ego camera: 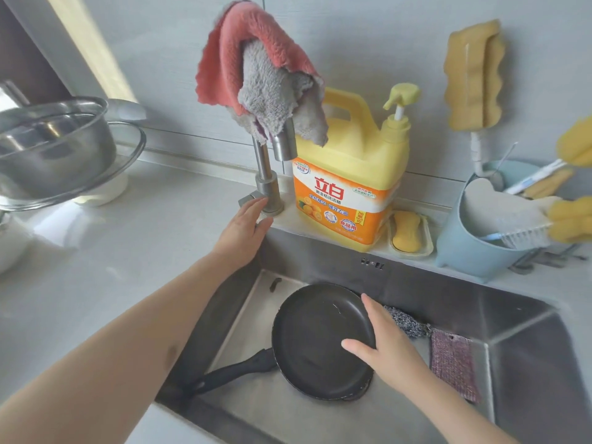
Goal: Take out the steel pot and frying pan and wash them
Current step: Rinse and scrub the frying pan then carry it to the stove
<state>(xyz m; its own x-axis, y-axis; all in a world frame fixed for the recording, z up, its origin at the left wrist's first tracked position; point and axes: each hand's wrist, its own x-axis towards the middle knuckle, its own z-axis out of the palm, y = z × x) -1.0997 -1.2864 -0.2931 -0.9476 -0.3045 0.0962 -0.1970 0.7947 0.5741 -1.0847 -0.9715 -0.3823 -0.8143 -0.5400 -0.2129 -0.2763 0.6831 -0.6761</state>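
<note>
Sink [448, 302]: steel basin, takes up the near-right of the view. No water running as far as I can see.

Frying pan [320, 341]: black, lying in the sink, bowl up, handle pointing near-left toward the basin's left wall. It looks slightly tilted, right rim raised.

Steel pot [54, 145]: far left on the counter, sitting in a glass bowl [128, 155], not in the sink yet. So judged from this, the pan wash is just starting and the pot is untouched.

Detergent jug [352, 174]: yellow, on the ledge behind the sink, just right of the faucet [267, 174]. Two cloths [266, 68] hang over the faucet neck, above the spout.

Scrub pad [453, 363] and steel scourer [405, 322] in the sink, right of the pan.

Left hand [245, 229]: fingers extended, touching the faucet lever at its base, not wrapped round it.
Right hand [384, 341]: fingers spread, thumb over the pan's inner face, the others beyond its right rim, steadying it; loose hold, not a clench.

Risks:
- Spout sits left of the pan centre; water may hit the rim or handle and splash out.
- Lever pushed hard means a sudden jet.
- Cloths could slip off into the stream.
- A tilted pan under a loose hold could rock or slide.
</note>
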